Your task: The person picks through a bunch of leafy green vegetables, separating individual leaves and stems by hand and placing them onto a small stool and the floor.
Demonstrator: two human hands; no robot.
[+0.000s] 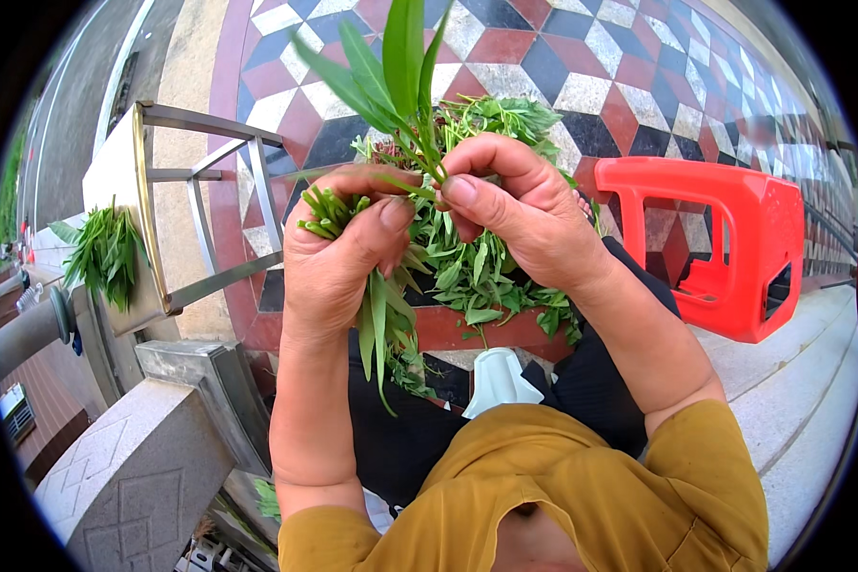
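My left hand [350, 243] is closed around a bunch of cut green stems [327, 213], whose long narrow leaves [380, 325] hang down below the fist. Between the fingertips of my right hand [518, 207] is the lower end of a leafy green sprig [404, 79], which looks like water spinach. Its leaves point up and away from me, and the left fingers lie close beside its stem. Beneath both hands, a loose heap of leafy greens [475, 264] spreads over the tiled floor, partly hidden by my hands.
A metal-legged stool [214, 136] at the left carries a bundle of greens [107, 254] on its top. To the right lies a red plastic stool [743, 243] on its side. A pale plastic seat edge [500, 379] shows between my legs. A carved stone post [143, 457] stands lower left.
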